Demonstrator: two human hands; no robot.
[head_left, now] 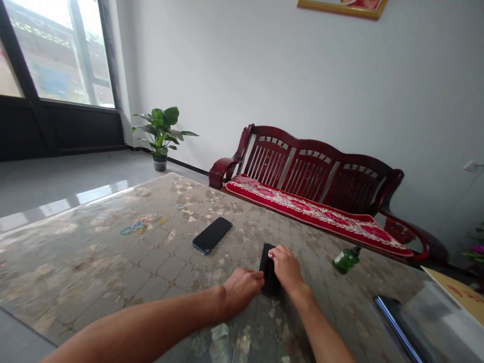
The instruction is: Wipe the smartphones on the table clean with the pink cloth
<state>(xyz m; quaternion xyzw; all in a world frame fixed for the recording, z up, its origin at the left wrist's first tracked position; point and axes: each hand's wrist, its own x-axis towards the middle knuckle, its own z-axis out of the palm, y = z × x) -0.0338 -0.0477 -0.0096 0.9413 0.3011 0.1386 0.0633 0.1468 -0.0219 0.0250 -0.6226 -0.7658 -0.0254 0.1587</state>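
A small black object (267,262), perhaps a wallet or case, lies on the patterned table (94,252). My left hand (242,291) pinches its near left edge with curled fingers. My right hand (286,268) rests on its right side, fingers closed over the top edge. Most of the object is hidden under my hands.
A black phone (212,234) lies farther left on the table, and several coloured rubber bands (141,225) beyond it. A green bottle (346,259) lies to the right. A dark device (404,327) sits near right. A red wooden bench (313,186) and potted plant (162,133) stand behind.
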